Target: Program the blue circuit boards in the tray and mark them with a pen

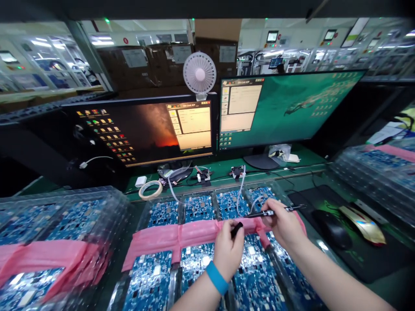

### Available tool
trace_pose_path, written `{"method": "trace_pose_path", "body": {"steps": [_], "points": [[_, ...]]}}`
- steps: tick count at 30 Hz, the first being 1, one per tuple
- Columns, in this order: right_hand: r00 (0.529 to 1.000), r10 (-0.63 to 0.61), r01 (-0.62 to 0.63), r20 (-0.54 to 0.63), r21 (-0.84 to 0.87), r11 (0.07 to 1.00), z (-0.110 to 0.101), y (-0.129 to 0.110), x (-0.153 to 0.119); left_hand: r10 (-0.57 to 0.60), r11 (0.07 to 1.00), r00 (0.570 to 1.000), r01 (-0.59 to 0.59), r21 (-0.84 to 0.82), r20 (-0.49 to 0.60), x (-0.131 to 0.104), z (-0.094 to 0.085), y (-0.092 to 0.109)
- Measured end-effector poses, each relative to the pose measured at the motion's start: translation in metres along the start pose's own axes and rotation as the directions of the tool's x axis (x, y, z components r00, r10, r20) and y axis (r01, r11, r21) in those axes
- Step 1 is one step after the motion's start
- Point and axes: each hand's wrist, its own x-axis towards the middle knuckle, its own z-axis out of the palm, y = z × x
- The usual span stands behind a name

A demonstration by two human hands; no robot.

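A black cap (237, 230) is pinched in my left hand (228, 248), which has a blue band on its wrist. My right hand (283, 222) grips a slim black marker pen (267, 213), its tip pointing left toward the cap but apart from it. Both hands are above a clear tray of blue circuit boards (256, 276), near the pink strip (194, 233) that crosses the tray.
Two monitors (292, 112) stand behind the tray, with a small white fan (199, 74) between them. A tape roll (150, 190) lies behind the tray. Further board trays are at left and right. A black mouse (331, 229) sits on the right.
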Motion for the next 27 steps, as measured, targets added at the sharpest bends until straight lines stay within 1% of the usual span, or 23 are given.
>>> {"method": "trace_pose_path", "body": {"steps": [3, 5, 8, 11, 13, 14, 16, 18, 20, 21, 23, 25, 27], "points": [[1.0, 0.025, -0.025, 0.015, -0.016, 1.0, -0.002, 0.007, 0.001, -0.039, 0.997, 0.998, 0.036, -0.063, -0.046, 0.001, 0.001, 0.0], [0.999, 0.026, -0.024, 0.034, -0.071, 0.997, -0.004, 0.011, 0.001, -0.025, 0.997, 0.998, 0.021, -0.069, -0.055, 0.001, 0.002, 0.001], [0.996, 0.056, -0.043, 0.07, -0.175, 0.984, -0.006, 0.014, 0.0, 0.026, 0.999, 1.0, -0.027, -0.042, -0.016, 0.001, 0.001, 0.001], [0.985, 0.085, -0.029, 0.148, -0.351, 0.936, -0.005, 0.018, -0.003, 0.07, 0.998, 0.997, -0.07, -0.002, 0.036, 0.0, -0.001, 0.003], [0.978, 0.103, -0.015, 0.182, -0.427, 0.904, -0.002, 0.022, -0.006, 0.08, 0.997, 0.994, -0.08, -0.008, 0.08, -0.002, 0.0, 0.004], [0.976, 0.117, -0.024, 0.183, -0.444, 0.896, -0.001, 0.025, -0.007, 0.065, 0.997, 0.992, -0.061, -0.046, 0.105, -0.003, 0.001, 0.005], [0.967, 0.128, -0.003, 0.219, -0.496, 0.868, 0.001, 0.03, -0.01, -0.01, 0.979, 0.987, 0.042, -0.199, 0.16, -0.004, 0.004, 0.007], [0.95, 0.095, 0.092, 0.296, -0.56, 0.824, 0.003, 0.034, -0.013, -0.092, 0.91, 0.973, 0.168, -0.378, 0.211, -0.004, 0.007, 0.009], [0.936, 0.054, 0.17, 0.349, -0.581, 0.796, 0.004, 0.036, -0.015, -0.14, 0.844, 0.962, 0.241, -0.479, 0.236, -0.003, 0.009, 0.01], [0.935, 0.047, 0.178, 0.351, -0.58, 0.795, 0.004, 0.037, -0.015, -0.149, 0.829, 0.959, 0.254, -0.498, 0.242, -0.002, 0.009, 0.01], [0.946, 0.069, 0.133, 0.318, -0.571, 0.81, 0.003, 0.04, -0.016, -0.155, 0.819, 0.951, 0.276, -0.503, 0.268, 0.0, 0.008, 0.011], [0.958, 0.099, 0.076, 0.271, -0.567, 0.82, 0.003, 0.045, -0.016, -0.155, 0.827, 0.943, 0.287, -0.483, 0.296, 0.001, 0.006, 0.011], [0.96, 0.129, 0.034, 0.247, -0.562, 0.826, 0.003, 0.05, -0.016, -0.146, 0.851, 0.945, 0.271, -0.449, 0.293, 0.002, 0.004, 0.013]]}}
